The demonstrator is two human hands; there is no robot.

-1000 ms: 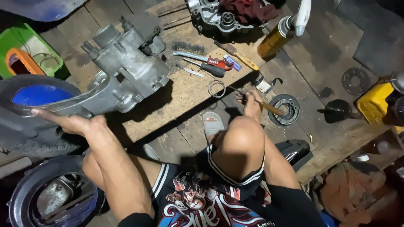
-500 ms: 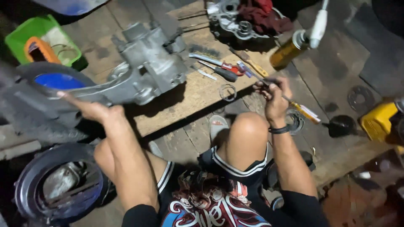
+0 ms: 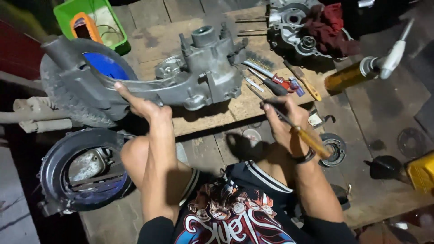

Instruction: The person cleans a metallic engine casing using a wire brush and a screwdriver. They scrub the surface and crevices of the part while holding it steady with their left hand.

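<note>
Two hands busy now. My left hand (image 3: 143,105) presses flat, fingers spread, on the long arm of the grey engine casing (image 3: 199,74), which lies across the wooden board (image 3: 208,115) with its tyre (image 3: 77,97) off to the left. That palm rests on the metal without closing around it. My right hand (image 3: 284,124) is clamped on a screwdriver (image 3: 298,133) with a wooden handle; a second ago it was down on the floor by the round brake plate (image 3: 334,147), and now it has lifted the tool, tip angled up toward the casing. I judge the tool is on its way to the engine. Pliers (image 3: 280,81), a brush and a spray can (image 3: 350,74) lie just beyond.
</note>
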